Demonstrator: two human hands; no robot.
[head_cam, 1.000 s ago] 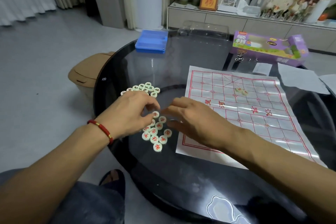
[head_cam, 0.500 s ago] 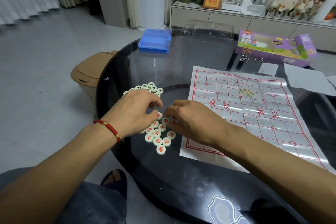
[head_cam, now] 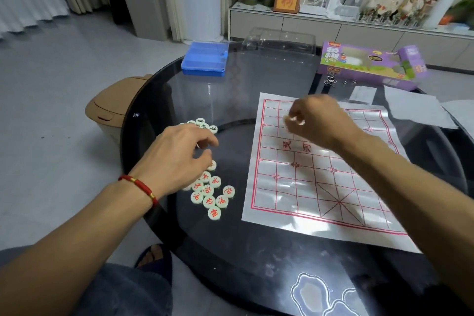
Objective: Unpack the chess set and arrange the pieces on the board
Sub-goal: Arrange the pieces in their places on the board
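Note:
A paper chess board (head_cam: 307, 187) with red lines lies on the round dark glass table (head_cam: 230, 251). Left of it sit several pale round pieces with red characters (head_cam: 209, 195) and, farther back, several with dark characters (head_cam: 204, 123). My left hand (head_cam: 179, 159), with a red bracelet at its wrist, hovers over the piles with curled fingers; whether it holds a piece is hidden. My right hand (head_cam: 315, 120) is over the board's far left part and pinches a pale piece (head_cam: 295, 120) in its fingertips.
A blue plastic case (head_cam: 205, 61), a clear lid (head_cam: 279, 40) and a purple game box (head_cam: 369, 65) stand at the table's far edge. Paper sheets (head_cam: 415, 108) lie at the right. A brown bin (head_cam: 110, 110) stands on the floor at the left.
My right hand has left the pile of pieces and moved right and away over the board, carrying a piece. The left hand stays over the piles.

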